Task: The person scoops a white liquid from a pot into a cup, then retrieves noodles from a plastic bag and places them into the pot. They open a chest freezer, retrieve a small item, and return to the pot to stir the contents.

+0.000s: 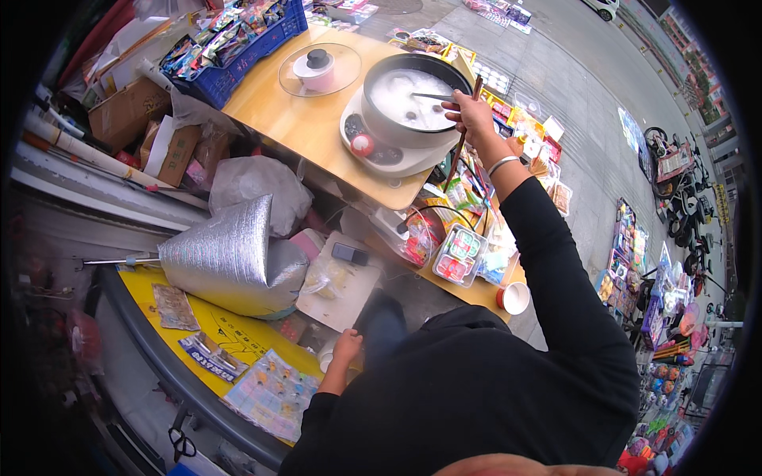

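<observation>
My right hand (473, 118) is above the near right rim of a deep electric cooking pot (396, 134). It grips brown wooden chopsticks (457, 162) that slant down past the pot's side. A thin dark utensil (431, 96), also in that hand, reaches over the white, cloudy liquid (405, 89). A few small dark round pieces show in the liquid. The pot rests on a white base with a red-and-white knob (361, 145). Low beside my leg, my left hand (347, 346) has curled fingers and nothing visible in it.
A glass lid (339, 74) lies on the wooden table (262, 95) beside a blue crate (262, 50) of packets. Packaged goods crowd the right, near a paper cup (513, 297). A phone (349, 254) lies on a white stool (351, 297) beside a silver insulated bag (226, 256).
</observation>
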`<state>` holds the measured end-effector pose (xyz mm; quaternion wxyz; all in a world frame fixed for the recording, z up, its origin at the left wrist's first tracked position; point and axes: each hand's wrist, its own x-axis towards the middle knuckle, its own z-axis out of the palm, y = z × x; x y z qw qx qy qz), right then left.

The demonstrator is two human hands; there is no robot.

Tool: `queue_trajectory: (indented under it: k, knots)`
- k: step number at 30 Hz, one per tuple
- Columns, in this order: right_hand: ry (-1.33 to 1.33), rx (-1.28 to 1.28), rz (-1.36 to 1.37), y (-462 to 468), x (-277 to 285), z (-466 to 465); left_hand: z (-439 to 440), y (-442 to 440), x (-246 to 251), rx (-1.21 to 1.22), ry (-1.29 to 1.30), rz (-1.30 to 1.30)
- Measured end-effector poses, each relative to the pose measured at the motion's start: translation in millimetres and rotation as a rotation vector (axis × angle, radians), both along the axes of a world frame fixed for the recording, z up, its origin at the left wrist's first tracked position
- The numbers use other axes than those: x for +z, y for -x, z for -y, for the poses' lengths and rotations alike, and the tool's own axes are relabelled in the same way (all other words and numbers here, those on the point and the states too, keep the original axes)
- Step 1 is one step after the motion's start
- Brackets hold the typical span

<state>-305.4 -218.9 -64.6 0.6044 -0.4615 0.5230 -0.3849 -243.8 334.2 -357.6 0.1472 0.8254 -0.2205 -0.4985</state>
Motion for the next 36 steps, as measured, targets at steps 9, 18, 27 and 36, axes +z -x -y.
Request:
queue_trajectory:
  k: [9, 18, 27, 36]
  knots:
    - [0.131, 0.174, -0.205, 37, 34, -22, 0, -73, -7, -0.038, 0.003, -0.049]
    - [0.575, 0.214, -0.402, 62, 28, -2, 1, -80, -11, -0.011, 0.017, 0.012]
    - [0.453, 0.258, -0.308, 49, 10, 3, -20, -59, 2, 0.081, 0.047, 0.050]
    - [0.087, 0.165, -0.058, 54, 27, -18, -37, -55, -20, 0.359, 0.093, -0.135]
